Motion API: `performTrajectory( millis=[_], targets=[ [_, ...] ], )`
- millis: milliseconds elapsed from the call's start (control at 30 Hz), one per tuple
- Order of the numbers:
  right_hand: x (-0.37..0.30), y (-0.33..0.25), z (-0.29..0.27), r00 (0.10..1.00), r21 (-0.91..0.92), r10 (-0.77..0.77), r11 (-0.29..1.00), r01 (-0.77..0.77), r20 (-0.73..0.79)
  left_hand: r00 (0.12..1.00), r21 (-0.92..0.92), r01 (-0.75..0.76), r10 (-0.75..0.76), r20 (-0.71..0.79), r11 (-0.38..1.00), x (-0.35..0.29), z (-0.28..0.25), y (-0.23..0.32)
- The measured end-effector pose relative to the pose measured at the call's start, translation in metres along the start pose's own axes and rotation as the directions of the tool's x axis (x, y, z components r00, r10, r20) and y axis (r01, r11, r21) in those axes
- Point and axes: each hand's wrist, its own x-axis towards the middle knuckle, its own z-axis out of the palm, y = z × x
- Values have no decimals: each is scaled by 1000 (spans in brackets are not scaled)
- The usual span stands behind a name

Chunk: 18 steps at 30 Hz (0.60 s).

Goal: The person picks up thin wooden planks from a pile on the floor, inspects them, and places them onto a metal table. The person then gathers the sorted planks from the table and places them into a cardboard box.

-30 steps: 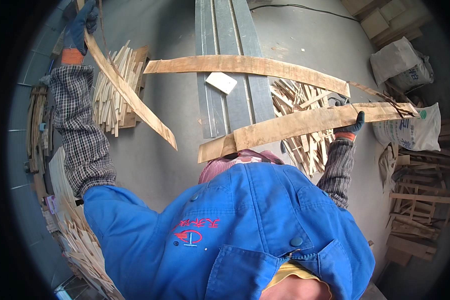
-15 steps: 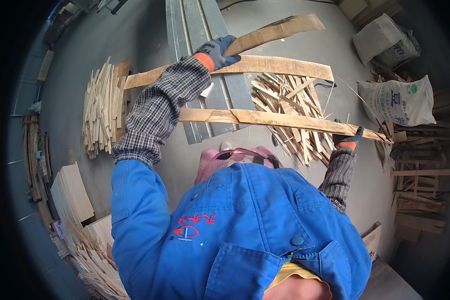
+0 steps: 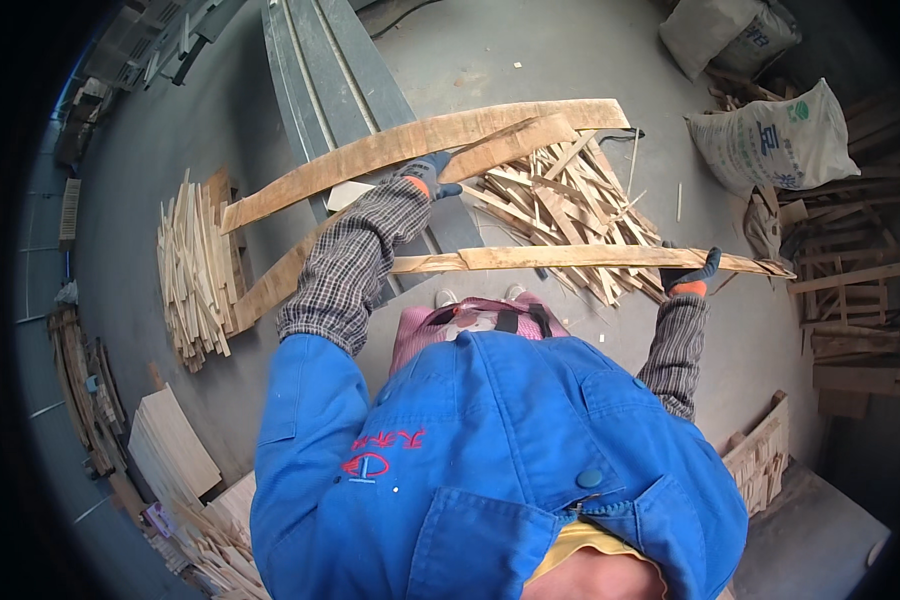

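Observation:
My left hand, in a grey-blue glove, grips a curved wooden board at its middle. The board's other part emerges at the lower left beyond my forearm. Just past it, a second long bowed board lies across the grey grooved metal table. My right hand, gloved too, is closed round a narrow board near its splintered right end. That board runs level in front of my body, its left end reaching my left sleeve. A small pale block sits on the table.
A heap of loose wood strips lies right of the table. A stack of sticks stands at left. White sacks and scrap timber line the right side. Pale panels lean at lower left.
My left hand has come down and nearer, its board swinging lower so its right end drops beside the second board. My right hand's board stays nearly in place, slightly more level.

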Motion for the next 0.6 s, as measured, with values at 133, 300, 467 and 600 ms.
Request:
performTrajectory(
  millis=[133,300,467,600],
  targets=[
    [21,-1,-9,995,0,29,1000,-30,99,1000,-51,-1,-1,-30,999,-2,-15,65],
    [28,6,1,982,-44,-27,998,36,187,969,-253,-109,46,-242,961,6,7,88],
    [-5,23,40,953,-59,-57,995,78,297,921,-781,-277,-78,-383,560,16,21,74],
    [-2,25,42,911,-47,-69,994,96,407,911,-898,-341,-140,-389,279,19,20,65]
  ],
)
